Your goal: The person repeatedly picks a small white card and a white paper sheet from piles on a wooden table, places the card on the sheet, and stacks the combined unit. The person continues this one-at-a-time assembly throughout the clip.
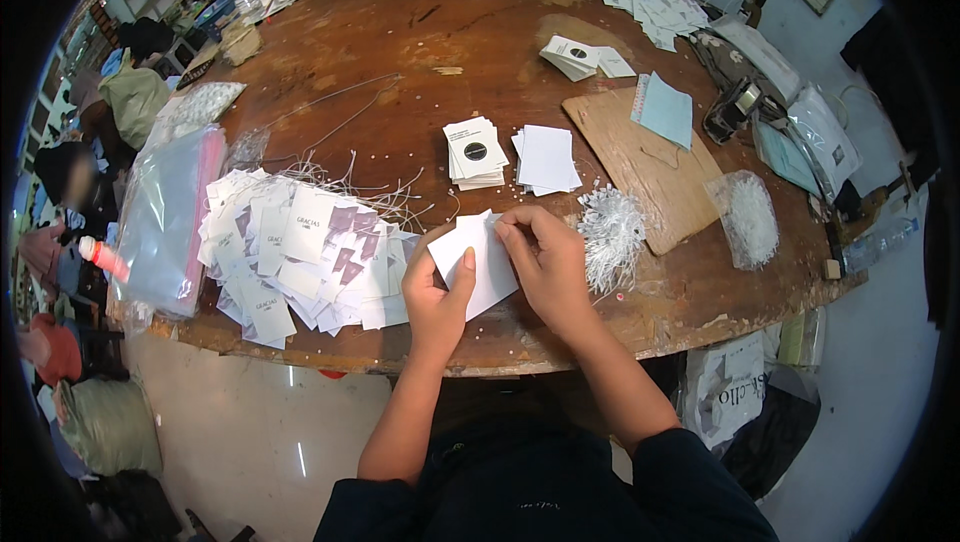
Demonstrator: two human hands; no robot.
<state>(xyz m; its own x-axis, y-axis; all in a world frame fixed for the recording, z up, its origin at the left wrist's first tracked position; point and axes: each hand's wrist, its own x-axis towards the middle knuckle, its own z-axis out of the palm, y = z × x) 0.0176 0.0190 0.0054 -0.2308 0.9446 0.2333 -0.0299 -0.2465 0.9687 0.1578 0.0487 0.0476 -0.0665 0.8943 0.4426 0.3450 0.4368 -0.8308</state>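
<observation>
Close to the table's front edge, my left hand [437,292] is closed on white paper tags [488,267], its thumb laid flat over them. My right hand [548,267] pinches the upper right corner of these tags; a string between those fingertips is too small to make out. Just right of that hand lies a bundle of white hang-tag strings [610,234]. Beyond my hands stand a stack of printed cards with a black circle [476,153] and a stack of blank white cards [546,158]. A big heap of strung tags [300,257] spreads to the left.
Clear plastic bags [165,232] lie at the left edge, near a red-capped bottle [103,258]. On the right are a wooden board [650,177], a light blue notebook [663,109], a bag of white strings [748,220] and a tape dispenser [738,107]. More cards [572,55] sit farther back.
</observation>
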